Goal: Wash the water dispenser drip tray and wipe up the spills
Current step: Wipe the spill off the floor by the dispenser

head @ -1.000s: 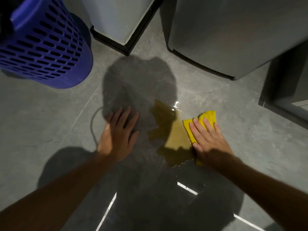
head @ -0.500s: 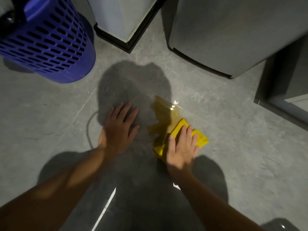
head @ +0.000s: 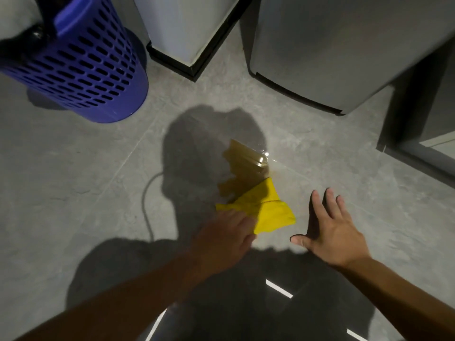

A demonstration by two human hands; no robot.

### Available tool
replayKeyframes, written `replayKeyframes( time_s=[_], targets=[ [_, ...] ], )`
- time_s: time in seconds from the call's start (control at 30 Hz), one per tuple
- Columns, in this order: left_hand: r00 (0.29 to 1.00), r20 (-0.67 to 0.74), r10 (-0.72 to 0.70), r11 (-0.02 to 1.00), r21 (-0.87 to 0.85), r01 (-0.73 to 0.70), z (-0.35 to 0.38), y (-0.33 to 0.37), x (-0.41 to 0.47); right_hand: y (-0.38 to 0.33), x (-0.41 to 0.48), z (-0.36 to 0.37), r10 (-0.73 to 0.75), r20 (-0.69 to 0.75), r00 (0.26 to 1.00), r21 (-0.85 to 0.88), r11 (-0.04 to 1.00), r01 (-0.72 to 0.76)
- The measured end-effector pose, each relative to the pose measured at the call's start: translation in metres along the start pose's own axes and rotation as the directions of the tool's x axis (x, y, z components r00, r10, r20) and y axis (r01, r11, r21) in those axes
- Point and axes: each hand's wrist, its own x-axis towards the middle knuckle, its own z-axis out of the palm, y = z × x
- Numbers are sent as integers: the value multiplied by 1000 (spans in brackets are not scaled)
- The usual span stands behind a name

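spill (head: pixel 246 168): brownish puddle on the grey tile floor (head: pixel 73 180), glinting at its far edge. it lay just beyond the cloth.
cloth (head: pixel 268 210): yellow, crumpled into a rough wedge, flat on the floor between the two grips. its far corner met the puddle's near edge.
left grip (head: pixel 226 237): fingertips lay at the cloth's near-left corner. it was blurred, so could not tell whether it pressed flat or pinched the fabric.
right grip (head: pixel 337 237): released, fingers straight and spread, palm down just right of the cloth and apart from it. could not tell whether it was on the tile or just above it.
drip tray: not in view.
handling, cloth: judged light, soft and limp, heavier and clingy where soaked. pushed from one corner it would likely bunch rather than sweep.
where to hold: judged best with a flat palm over the middle to drag it through the puddle. to lift it, gather the bunched centre, since a corner pinch would let it trail and drip.
handling, floor: glossy tile, judged slick where wet. a bracing grip belonged on dry tile.
progress: judged mid-wipe, much of the puddle not yet taken up.
surroundings: blue perforated basket (head: pixel 81 65) far left. white cabinet with black base (head: pixel 187 33) and grey appliance (head: pixel 332 45) stood at the back. a thin cable (head: pixel 147 205) lay left of the puddle.
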Motion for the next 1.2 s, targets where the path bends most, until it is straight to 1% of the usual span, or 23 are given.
replayKeyframes(
  time_s=[0.1, 0.17, 0.2, 0.27, 0.33, 0.37, 0.43, 0.5, 0.57, 0.67, 0.73, 0.8, 0.87, 0.93, 1.03, 1.1, 1.13, 1.2],
  targets=[
    [990, -100, -98, 986, 124, 110, -24, -41, -4, -1, -3, 2, -6, 2, 1000, -1, 1000, 6],
    [974, -95, -206, 954, 200, 222, -41, -66, 2, -2, -3, 2, -8, -1, 1000, 5, 1000, 8],
    [959, -64, -277, 926, 249, 284, -49, -76, 7, -2, -3, 2, -7, 0, 1000, 7, 1000, 7],
    [904, -10, -427, 854, 325, 407, -58, -90, 19, -2, -3, 2, -11, 2, 1000, 4, 1000, 11],
    [850, -23, -527, 799, 328, 504, -62, -97, 30, -2, -3, 2, -19, 2, 1000, 8, 1000, 19],
    [839, -38, -543, 789, 317, 526, -61, -97, 35, -2, -3, 2, -20, 2, 1000, 10, 1000, 20],
    [863, -83, -498, 817, 288, 499, -56, -95, 45, -1, -4, 2, -17, 9, 1000, 6, 1000, 17],
    [901, -116, -418, 879, 201, 433, -47, -95, 56, -1, -4, 4, -11, 9, 1000, 6, 1000, 11],
    [939, -63, -338, 934, 99, 343, -41, -101, 70, -1, -3, 4, -6, 7, 1000, 12, 1000, 6],
    [971, 92, -222, 975, 8, 222, -36, -117, 89, -1, -2, 3, -9, 8, 1000, 17, 1000, 9],
    [977, 175, -120, 993, 38, 115, -35, -125, 99, -1, -2, 2, -13, 8, 1000, 26, 1000, 12],
    [971, 239, 1, 991, 126, -32, -37, -128, 103, -2, -4, 2, -11, 5, 1000, 36, 999, 11],
    [963, 250, 98, 956, 246, -161, -39, -127, 99, -1, -5, 2, -11, -12, 1000, 47, 999, 12],
    [960, 230, 160, 929, 293, -226, -39, -123, 88, 0, -5, 3, -10, -8, 1000, 51, 999, 10],
    [962, 196, 190, 931, 276, -240, -28, -115, 72, 0, -4, 2, -16, -12, 1000, 88, 996, 17],
    [973, 182, 143, 941, 280, -191, -20, -103, 62, 6, -4, -3, -53, -7, 999, 136, 989, 53],
    [984, 153, 87, 955, 269, -126, -15, -95, 57, 12, -5, -7, -68, -7, 998, 174, 982, 68],
    [992, 88, -89, 972, 226, 67, -1, -74, 45, 30, -13, -11, -74, 13, 997, 189, 979, 70]
  ],
)
